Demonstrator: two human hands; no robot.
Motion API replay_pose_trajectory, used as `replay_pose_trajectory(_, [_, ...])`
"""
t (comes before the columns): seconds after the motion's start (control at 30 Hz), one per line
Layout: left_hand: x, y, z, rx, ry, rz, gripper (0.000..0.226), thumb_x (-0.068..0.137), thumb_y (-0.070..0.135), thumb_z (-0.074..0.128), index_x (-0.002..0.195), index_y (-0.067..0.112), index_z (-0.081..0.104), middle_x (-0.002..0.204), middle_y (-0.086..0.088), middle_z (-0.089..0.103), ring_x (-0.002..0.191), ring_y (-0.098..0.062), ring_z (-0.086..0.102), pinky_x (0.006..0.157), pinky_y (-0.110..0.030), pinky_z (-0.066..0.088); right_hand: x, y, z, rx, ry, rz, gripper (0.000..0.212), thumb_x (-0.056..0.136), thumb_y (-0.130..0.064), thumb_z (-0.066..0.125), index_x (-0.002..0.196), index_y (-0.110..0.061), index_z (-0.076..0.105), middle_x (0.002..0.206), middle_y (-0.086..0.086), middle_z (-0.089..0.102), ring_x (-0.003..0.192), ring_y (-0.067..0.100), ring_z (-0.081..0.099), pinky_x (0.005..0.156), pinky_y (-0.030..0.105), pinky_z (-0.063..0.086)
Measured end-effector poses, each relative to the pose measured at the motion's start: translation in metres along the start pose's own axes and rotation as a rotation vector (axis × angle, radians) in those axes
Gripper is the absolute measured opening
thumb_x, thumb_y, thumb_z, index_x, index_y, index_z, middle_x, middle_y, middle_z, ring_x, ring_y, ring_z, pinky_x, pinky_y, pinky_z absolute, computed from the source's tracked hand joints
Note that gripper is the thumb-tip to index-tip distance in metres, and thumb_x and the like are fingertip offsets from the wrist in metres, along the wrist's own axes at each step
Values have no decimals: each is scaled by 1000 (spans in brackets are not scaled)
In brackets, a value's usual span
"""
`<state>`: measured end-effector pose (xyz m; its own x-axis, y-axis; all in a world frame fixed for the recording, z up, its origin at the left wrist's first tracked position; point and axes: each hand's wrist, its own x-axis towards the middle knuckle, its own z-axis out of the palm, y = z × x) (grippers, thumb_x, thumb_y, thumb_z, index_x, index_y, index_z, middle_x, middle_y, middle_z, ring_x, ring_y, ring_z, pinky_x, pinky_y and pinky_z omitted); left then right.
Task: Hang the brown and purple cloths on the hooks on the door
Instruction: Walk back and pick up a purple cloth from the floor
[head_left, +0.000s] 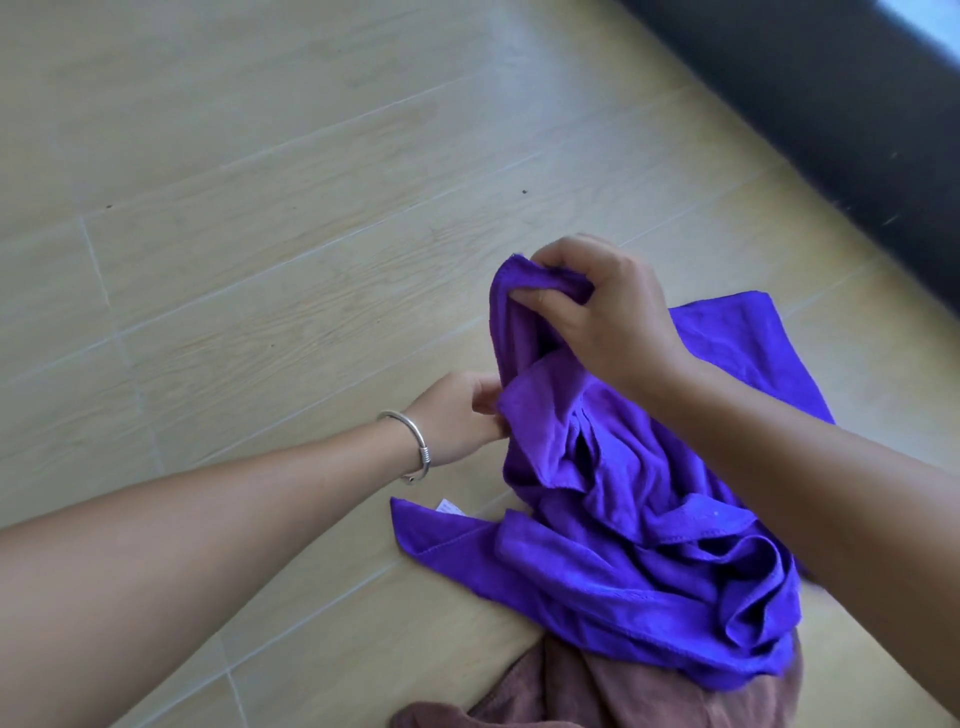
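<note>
A crumpled purple cloth (623, 530) lies on the wooden floor at the lower right. My right hand (602, 306) grips a bunched upper edge of it and holds that part raised. My left hand (462, 410), with a silver bangle on its wrist, pinches another edge of the same cloth lower down and to the left. A brown cloth (597, 696) lies partly under the purple one at the bottom edge of the view. No door or hooks are in view.
Light wood-pattern floor (260, 208) fills most of the view. A dark band (841, 104), a wall base or threshold, runs across the upper right corner.
</note>
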<state>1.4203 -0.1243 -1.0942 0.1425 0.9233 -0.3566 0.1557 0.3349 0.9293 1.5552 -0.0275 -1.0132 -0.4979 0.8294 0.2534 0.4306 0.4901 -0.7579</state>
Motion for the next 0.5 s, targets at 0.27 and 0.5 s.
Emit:
replay_pose_trajectory(0.27, [0, -6, 12, 66, -239, -37, 17, 93, -2, 53, 103, 7, 63, 103, -2, 66, 93, -9, 59, 92, -32, 49, 23, -16, -29, 105, 193, 6, 7, 79, -26, 74, 81, -25, 67, 69, -21, 60, 68, -8, 53, 67, 10, 40])
replay_pose_trajectory(0.5, [-13, -6, -18, 190, -77, -82, 21, 92, -10, 47, 109, -6, 59, 103, -19, 67, 89, -13, 59, 87, -36, 49, 42, -31, -57, 22, 198, -39, 10, 78, -30, 74, 81, -23, 67, 68, -21, 58, 67, -7, 52, 66, 13, 41])
